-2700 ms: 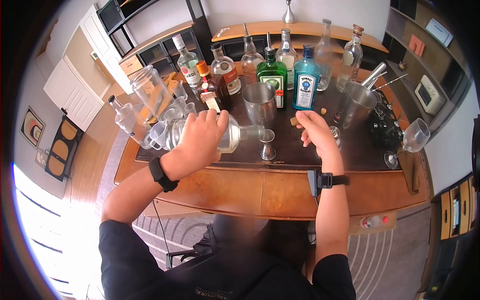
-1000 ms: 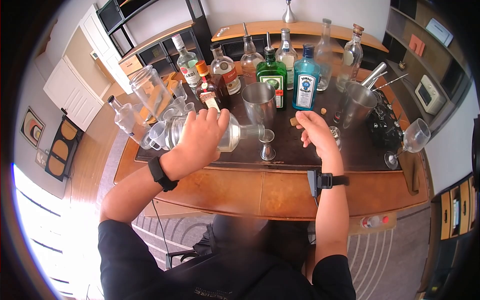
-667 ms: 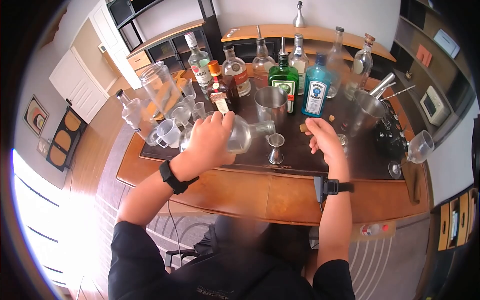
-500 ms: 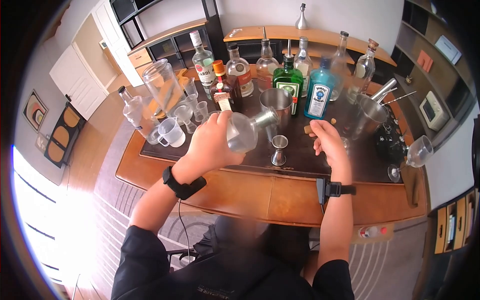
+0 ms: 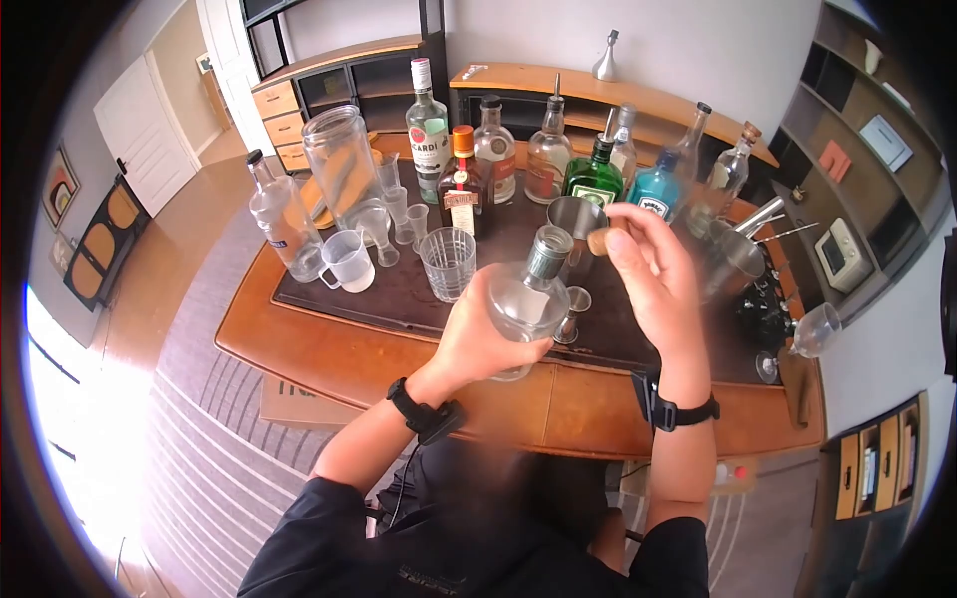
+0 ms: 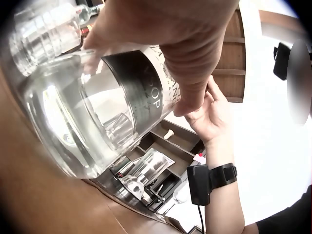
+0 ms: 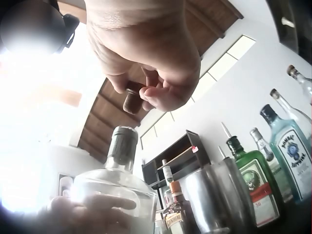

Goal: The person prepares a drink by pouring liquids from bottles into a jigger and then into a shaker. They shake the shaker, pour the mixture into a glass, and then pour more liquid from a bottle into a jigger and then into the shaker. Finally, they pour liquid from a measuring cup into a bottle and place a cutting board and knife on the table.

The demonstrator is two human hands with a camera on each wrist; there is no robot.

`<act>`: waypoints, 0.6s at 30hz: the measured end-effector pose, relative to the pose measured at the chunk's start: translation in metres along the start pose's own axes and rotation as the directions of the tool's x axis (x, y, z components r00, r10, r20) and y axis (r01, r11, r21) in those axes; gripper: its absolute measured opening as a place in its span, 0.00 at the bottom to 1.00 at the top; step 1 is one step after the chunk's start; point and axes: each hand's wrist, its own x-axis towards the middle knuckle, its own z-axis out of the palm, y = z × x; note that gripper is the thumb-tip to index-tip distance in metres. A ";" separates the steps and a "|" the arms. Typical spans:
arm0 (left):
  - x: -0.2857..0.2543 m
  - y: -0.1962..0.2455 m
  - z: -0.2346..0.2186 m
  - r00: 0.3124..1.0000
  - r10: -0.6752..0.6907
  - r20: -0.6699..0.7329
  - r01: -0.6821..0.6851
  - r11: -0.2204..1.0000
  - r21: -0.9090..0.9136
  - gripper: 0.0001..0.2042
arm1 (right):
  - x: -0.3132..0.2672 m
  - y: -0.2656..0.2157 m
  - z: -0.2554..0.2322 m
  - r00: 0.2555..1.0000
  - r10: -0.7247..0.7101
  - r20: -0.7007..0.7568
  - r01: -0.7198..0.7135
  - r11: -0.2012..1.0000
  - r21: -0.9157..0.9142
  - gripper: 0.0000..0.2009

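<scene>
My left hand [image 5: 477, 334] grips a clear glass bottle [image 5: 526, 307] round its body, holding it nearly upright above the table's front edge. Its mouth is uncovered. A dark label band reading VSOP shows on the bottle [image 6: 139, 90] in the left wrist view, with clear liquid inside. Between thumb and fingers my right hand [image 5: 660, 284] pinches a cork stopper [image 5: 598, 242]. In the right wrist view the stopper [image 7: 132, 103] hangs above the bottle's neck [image 7: 123, 144], apart from it. Behind the bottle stand a steel jigger [image 5: 574, 311], partly hidden, and a metal shaker tin [image 5: 568, 210].
A cut-glass tumbler [image 5: 448, 264] and a plastic measuring jug [image 5: 349, 262] stand left of the bottle. Several liquor bottles, among them a green bottle [image 5: 594, 179] and an orange-capped bottle [image 5: 464, 184], line the back. A stemmed glass [image 5: 817, 329] is at the right.
The left hand has brought the bottle from tilted over the jigger to nearly upright, nearer the body. The right hand has raised the cork stopper toward its mouth. The head view has shifted.
</scene>
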 end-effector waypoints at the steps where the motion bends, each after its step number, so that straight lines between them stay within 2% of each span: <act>1: 0.000 0.001 0.001 1.000 0.005 0.005 -0.005 1.000 0.000 0.47 | 0.008 0.001 0.004 0.997 -0.078 0.019 0.080 0.992 -0.099 0.14; 4: 0.000 0.006 0.000 1.000 0.015 0.011 -0.015 1.000 0.014 0.48 | 0.023 0.003 0.019 0.984 -0.141 0.107 0.165 0.949 -0.269 0.13; 7: 0.000 0.004 -0.002 1.000 0.016 0.009 -0.016 0.999 0.030 0.50 | 0.030 -0.008 0.023 0.971 -0.145 0.190 0.211 0.893 -0.397 0.12; 8: 0.000 0.000 -0.003 1.000 0.024 0.002 -0.024 0.999 0.025 0.50 | 0.029 -0.025 0.024 0.974 -0.081 0.213 0.181 0.842 -0.508 0.13; 11: 0.001 0.001 -0.003 0.999 0.041 -0.020 -0.041 0.999 0.003 0.48 | 0.034 -0.027 0.021 0.932 -0.180 0.315 0.342 0.727 -0.595 0.14; 14: 0.002 0.002 -0.001 0.998 0.066 -0.021 -0.065 0.997 0.044 0.48 | 0.036 -0.027 0.024 0.858 -0.327 0.395 0.512 0.513 -0.689 0.14; 18: -0.001 -0.007 0.007 0.996 0.053 -0.073 -0.044 0.991 0.123 0.52 | 0.033 -0.008 0.031 0.922 -0.273 0.276 0.387 0.596 -0.704 0.14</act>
